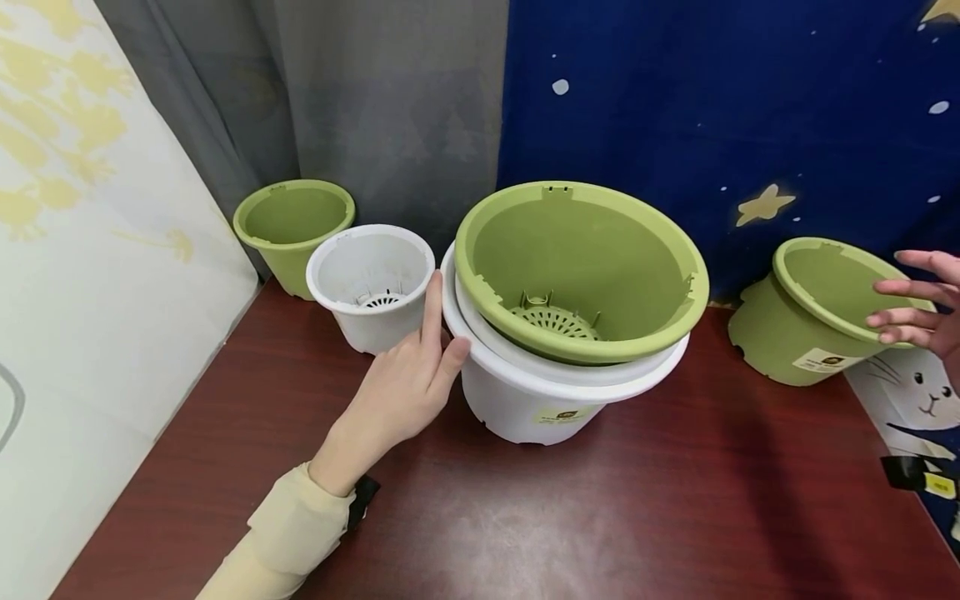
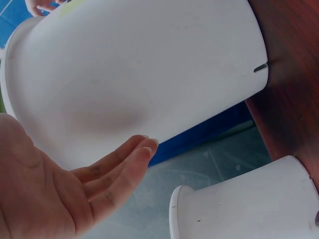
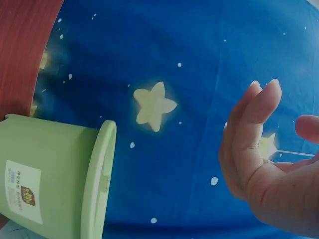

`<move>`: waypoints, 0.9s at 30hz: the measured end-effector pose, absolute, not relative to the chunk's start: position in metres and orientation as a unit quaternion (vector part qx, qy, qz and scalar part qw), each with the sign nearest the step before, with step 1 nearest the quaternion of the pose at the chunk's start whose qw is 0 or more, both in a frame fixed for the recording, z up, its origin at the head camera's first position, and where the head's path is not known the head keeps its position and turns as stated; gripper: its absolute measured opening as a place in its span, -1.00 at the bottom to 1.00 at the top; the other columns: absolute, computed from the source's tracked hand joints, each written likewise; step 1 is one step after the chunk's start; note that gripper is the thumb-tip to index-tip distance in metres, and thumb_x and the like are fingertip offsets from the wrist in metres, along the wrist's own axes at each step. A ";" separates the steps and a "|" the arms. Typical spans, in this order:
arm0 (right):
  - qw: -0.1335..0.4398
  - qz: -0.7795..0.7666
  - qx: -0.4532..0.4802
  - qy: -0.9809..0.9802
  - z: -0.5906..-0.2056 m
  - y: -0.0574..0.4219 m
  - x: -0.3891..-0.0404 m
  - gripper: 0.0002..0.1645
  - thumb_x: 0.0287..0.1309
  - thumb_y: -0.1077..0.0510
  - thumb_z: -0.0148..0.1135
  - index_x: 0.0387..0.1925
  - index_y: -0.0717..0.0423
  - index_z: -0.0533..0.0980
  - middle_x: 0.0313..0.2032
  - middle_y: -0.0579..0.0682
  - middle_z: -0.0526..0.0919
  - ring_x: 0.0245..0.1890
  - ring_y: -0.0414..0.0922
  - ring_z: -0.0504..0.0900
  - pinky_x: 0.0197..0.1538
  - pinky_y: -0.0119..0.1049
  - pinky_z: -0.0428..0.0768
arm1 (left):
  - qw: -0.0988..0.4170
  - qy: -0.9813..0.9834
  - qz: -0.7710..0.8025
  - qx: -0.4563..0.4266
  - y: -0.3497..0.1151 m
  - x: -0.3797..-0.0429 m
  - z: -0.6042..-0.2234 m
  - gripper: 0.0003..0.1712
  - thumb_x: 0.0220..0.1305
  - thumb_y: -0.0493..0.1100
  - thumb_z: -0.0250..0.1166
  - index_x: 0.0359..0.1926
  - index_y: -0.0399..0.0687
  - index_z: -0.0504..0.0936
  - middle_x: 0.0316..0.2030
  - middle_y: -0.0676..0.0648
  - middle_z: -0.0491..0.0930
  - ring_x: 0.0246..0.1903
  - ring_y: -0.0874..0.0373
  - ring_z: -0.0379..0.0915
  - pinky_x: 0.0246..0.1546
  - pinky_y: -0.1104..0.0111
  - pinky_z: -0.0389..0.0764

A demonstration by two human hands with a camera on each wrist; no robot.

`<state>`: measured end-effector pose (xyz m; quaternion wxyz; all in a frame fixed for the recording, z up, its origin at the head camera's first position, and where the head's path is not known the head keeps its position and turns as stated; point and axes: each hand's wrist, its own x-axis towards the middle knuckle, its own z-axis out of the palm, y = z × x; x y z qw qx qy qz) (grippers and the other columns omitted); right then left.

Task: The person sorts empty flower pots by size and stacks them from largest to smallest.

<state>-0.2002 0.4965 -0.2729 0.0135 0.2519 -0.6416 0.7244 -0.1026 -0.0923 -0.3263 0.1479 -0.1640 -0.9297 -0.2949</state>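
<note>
A large green pot [image 1: 600, 250] sits nested in a large white pot [image 1: 525, 408], with another white rim between them, in the middle of the table. My left hand [image 1: 401, 383] is at the left side of this stack, index finger extended and thumb by the white rim. In the left wrist view, the left hand [image 2: 55, 184] has its fingers stretched out along the white wall. My right hand [image 1: 930, 304] is raised at the right edge, over the rim of a tilted green pot [image 1: 772, 333], fingers loosely bent and holding nothing. That hand [image 3: 264, 159] appears against the blue curtain in its wrist view.
A small white pot [image 1: 375, 325] stands left of the stack, with a small green pot [image 1: 288, 258] behind it. The dark red table [image 1: 637, 500] extends in front. Grey curtain [image 1: 390, 108] and blue starry curtain [image 1: 637, 100] hang behind; a white panel [image 1: 112, 292] borders the left.
</note>
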 end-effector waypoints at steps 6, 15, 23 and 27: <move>-0.026 0.782 0.277 -0.558 -0.283 0.512 -0.207 -0.43 0.64 0.24 -0.58 0.50 0.34 0.10 0.08 0.28 0.62 -0.21 0.14 0.77 -0.25 -0.24 0.70 | 0.147 -0.929 -0.297 -0.163 -0.093 -0.102 -0.327 -0.05 0.50 0.43 -0.42 0.61 0.02 -0.46 -0.23 -0.24 0.60 -0.15 -0.09 0.60 -0.21 -0.01 0.58; 0.033 0.735 0.276 -0.619 -0.295 0.528 -0.209 -0.40 0.61 0.17 -0.19 0.52 0.34 0.08 0.08 0.20 0.61 -0.17 0.03 0.77 -0.19 -0.31 0.68 | 0.150 -0.929 -0.296 -0.163 -0.094 -0.102 -0.327 -0.06 0.50 0.43 -0.43 0.61 0.02 -0.45 -0.19 -0.26 0.61 -0.15 -0.10 0.61 -0.22 -0.02 0.58; -0.098 0.821 0.342 -0.446 -0.317 0.572 -0.231 -0.38 0.60 0.25 -0.81 0.56 0.36 -0.22 0.24 0.42 0.42 0.06 0.34 0.63 0.04 -0.02 0.64 | 0.149 -0.929 -0.298 -0.164 -0.094 -0.101 -0.327 -0.06 0.50 0.43 -0.43 0.61 0.01 -0.44 -0.13 -0.28 0.61 -0.11 -0.11 0.61 -0.19 -0.03 0.58; -0.121 0.846 0.318 -0.412 -0.329 0.604 -0.244 -0.36 0.59 0.26 -0.85 0.58 0.28 -0.17 0.28 0.40 0.40 0.05 0.43 0.59 0.04 0.14 0.60 | 0.148 -0.928 -0.299 -0.164 -0.095 -0.101 -0.327 -0.06 0.50 0.43 -0.43 0.61 0.02 -0.44 -0.18 -0.27 0.61 -0.15 -0.10 0.61 -0.20 -0.03 0.59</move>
